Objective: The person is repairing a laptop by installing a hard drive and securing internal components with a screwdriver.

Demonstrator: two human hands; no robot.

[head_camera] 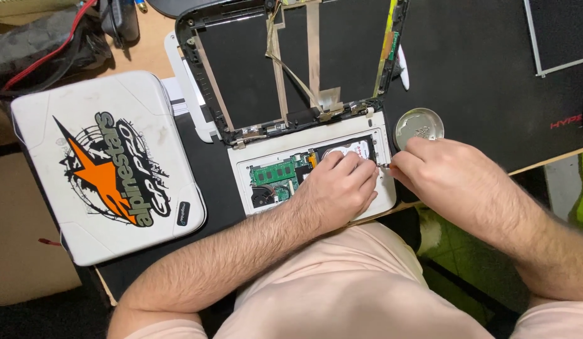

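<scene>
With bezel and keyboard already off, small white dismantled laptop (304, 150) near desk (480, 75) edge; left hand (338, 188) flat on silver drive (351, 150), right hand (439, 172) pinching its right edge; round metal dish (419, 124) beyond; green memory module (272, 172) still seated.

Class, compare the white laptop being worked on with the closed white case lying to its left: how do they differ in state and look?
The white laptop lies open with its panels off, showing a green circuit board; the closed white case shows nothing inside. The case bears a large orange and black star graphic; the laptop's shell is plain. Both hands, left hand and right hand, rest on the laptop; none touches the case. Both are white with rounded corners.
</scene>
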